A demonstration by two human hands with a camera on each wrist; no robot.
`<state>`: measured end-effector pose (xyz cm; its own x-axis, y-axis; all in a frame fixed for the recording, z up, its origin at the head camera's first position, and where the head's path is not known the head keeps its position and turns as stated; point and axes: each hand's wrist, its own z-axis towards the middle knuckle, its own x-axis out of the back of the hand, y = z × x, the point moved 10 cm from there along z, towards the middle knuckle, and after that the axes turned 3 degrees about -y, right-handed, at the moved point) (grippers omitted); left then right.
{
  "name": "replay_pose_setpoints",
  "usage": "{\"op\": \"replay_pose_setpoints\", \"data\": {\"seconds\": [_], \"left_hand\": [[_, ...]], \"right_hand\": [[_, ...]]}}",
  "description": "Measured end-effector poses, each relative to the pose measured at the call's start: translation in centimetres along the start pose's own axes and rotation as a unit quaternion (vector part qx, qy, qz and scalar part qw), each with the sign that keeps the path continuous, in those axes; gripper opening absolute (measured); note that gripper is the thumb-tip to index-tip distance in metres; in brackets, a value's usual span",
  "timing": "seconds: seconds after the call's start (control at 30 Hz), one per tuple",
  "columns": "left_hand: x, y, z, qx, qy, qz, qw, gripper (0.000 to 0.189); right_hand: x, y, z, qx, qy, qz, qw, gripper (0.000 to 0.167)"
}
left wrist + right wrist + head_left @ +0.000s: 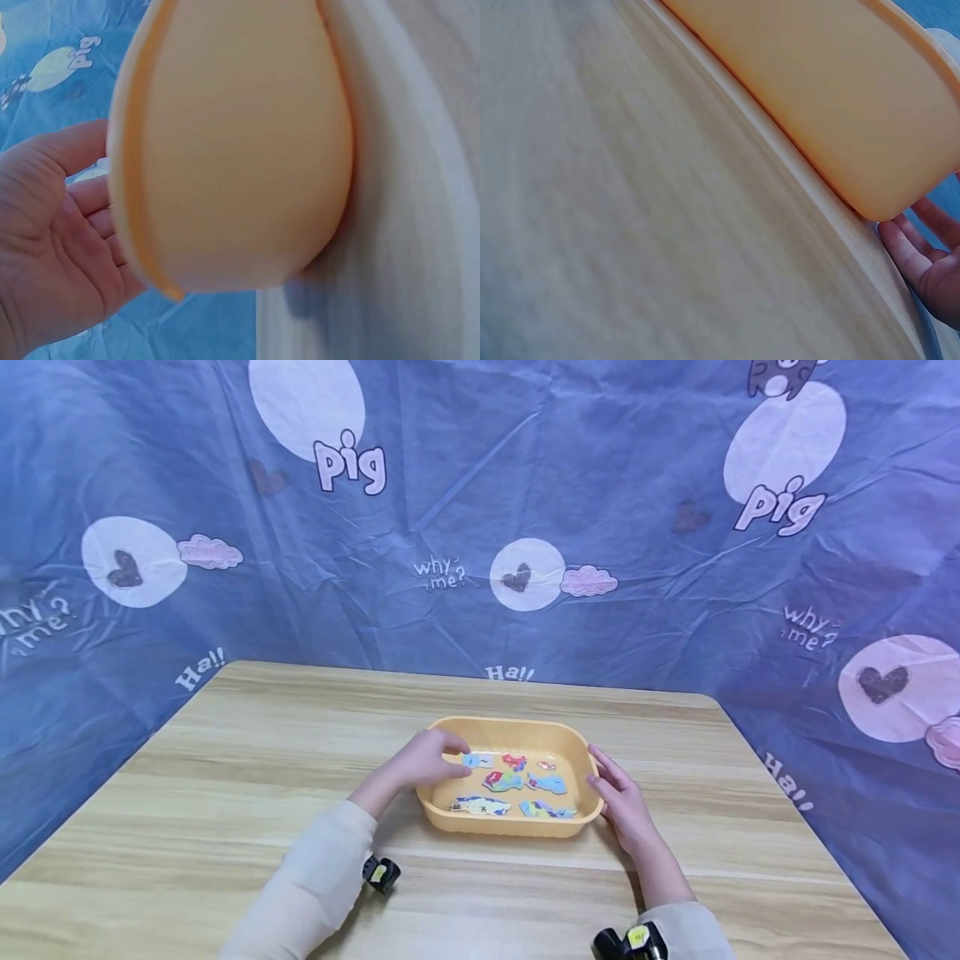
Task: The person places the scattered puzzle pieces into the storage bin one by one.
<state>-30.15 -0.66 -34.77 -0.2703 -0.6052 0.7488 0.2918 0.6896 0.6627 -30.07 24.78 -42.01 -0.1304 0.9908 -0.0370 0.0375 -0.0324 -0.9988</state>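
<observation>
A yellow-orange plastic basin [510, 828] holds several colourful, irregularly cut flat pieces, such as a red and green piece [501, 782]. My left hand [423, 760] reaches over the basin's left end. Its thumb and fingers are apart, tips beside a light blue piece [477, 761]. In the left wrist view the basin's wall hides the fingertips. My right hand [626, 806] holds the basin's right end, thumb at the rim and fingers along the outer wall. The right wrist view shows those fingers [907, 251] against the basin's lower corner.
The basin stands on a light wood-grain table [225, 793]. Behind and beside the table hangs a blue printed cloth [450, 485]. Black wrist cameras sit on both forearms, the left one [382, 874] low over the tabletop.
</observation>
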Motion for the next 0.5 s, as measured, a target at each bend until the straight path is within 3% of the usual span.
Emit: {"op": "replay_pose_setpoints", "data": {"seconds": [0.37, 0.43, 0.5], "left_hand": [[3.7, -0.7, -1.1, -0.004, 0.059, -0.035, 0.9977, 0.037], [4.6, -0.7, -1.4, -0.007, 0.078, -0.032, 0.9964, 0.038], [5.5, -0.5, -1.7, -0.012, 0.100, -0.022, 0.9947, 0.041]], "right_hand": [[0.1, -1.2, 0.1, 0.002, -0.005, 0.016, 0.9998, 0.055], [0.0, -2.5, 0.2, 0.018, -0.008, -0.016, 0.9997, 0.054], [-0.3, -4.2, 0.3, 0.047, -0.013, -0.085, 0.9952, 0.053]]}}
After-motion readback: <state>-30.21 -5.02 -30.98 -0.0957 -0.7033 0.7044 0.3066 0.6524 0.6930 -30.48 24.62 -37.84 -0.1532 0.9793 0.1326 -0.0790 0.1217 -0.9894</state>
